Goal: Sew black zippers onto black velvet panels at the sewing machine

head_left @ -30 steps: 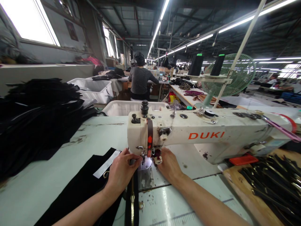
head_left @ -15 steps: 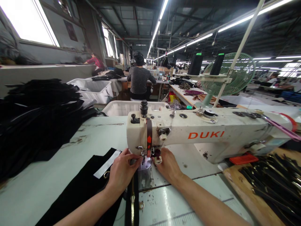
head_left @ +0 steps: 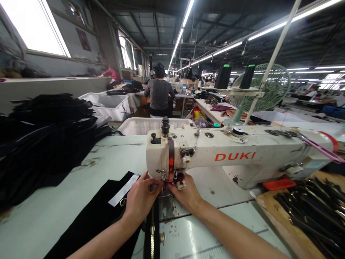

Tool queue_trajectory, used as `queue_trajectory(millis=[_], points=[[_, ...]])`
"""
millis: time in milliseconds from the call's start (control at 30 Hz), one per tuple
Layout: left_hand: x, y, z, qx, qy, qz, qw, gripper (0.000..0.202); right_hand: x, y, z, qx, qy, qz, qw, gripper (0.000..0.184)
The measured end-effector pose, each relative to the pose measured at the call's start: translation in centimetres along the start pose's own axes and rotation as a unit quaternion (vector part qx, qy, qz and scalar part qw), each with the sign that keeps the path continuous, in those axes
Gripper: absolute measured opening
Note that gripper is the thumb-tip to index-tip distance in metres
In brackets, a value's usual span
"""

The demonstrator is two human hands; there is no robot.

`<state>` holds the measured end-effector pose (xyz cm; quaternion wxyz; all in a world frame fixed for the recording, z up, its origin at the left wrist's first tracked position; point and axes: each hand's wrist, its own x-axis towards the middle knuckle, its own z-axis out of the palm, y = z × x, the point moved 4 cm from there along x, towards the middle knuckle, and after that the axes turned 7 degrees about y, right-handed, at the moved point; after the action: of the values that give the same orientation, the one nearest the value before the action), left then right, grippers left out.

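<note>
Nearest the camera, a black zipper (head_left: 151,230) with gold teeth runs up the table (head_left: 54,201) edge toward the needle, lying along the right edge of a black fabric panel (head_left: 91,216) that carries a white label (head_left: 123,190). Since half a second ago the right hand (head_left: 185,194) has slid left from the machine bed, so its fingertips now meet those of the left hand (head_left: 140,201) under the presser foot (head_left: 167,180). The left hand lies arched over the zipper's top end and the fabric, fingers close together and pressing down, thumb reaching to the foot. The right hand's fingers are drawn together at the same spot. Whether either hand pinches the material cannot be told, as the foot hides the tips. To the right, a wooden tray (head_left: 265,208) holds many black zippers (head_left: 309,212). Above the hands stands the white DUKI sewing machine (head_left: 234,154). At the left a tall stack of black fabric pieces (head_left: 45,140) rests on the table. Behind the machine is a white plastic bin (head_left: 142,124), its contents hidden, with a second bin (head_left: 107,104) farther left. Beyond, a seated person (head_left: 159,93) faces away, near a green fan (head_left: 262,88).
</note>
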<state>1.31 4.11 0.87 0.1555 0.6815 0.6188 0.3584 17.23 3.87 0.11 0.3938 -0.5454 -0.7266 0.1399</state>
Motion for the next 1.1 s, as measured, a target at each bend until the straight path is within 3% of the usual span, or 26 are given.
queue_trajectory(millis=[500,767,1100], points=[[-0.57,-0.19,0.02,0.029,-0.031,0.016,0.999,0.022,-0.47,0.25,0.40,-0.015,0.026,-0.017,0.999,0.017],[-0.56,-0.12,-0.63,0.037,-0.045,0.031,0.998,0.026,-0.46,0.74,0.22,-0.027,0.028,0.006,0.999,0.014],[-0.32,-0.89,-0.20,0.004,-0.015,0.017,1.000,0.022,-0.79,0.33,0.33,-0.012,0.011,-0.015,1.000,0.016]])
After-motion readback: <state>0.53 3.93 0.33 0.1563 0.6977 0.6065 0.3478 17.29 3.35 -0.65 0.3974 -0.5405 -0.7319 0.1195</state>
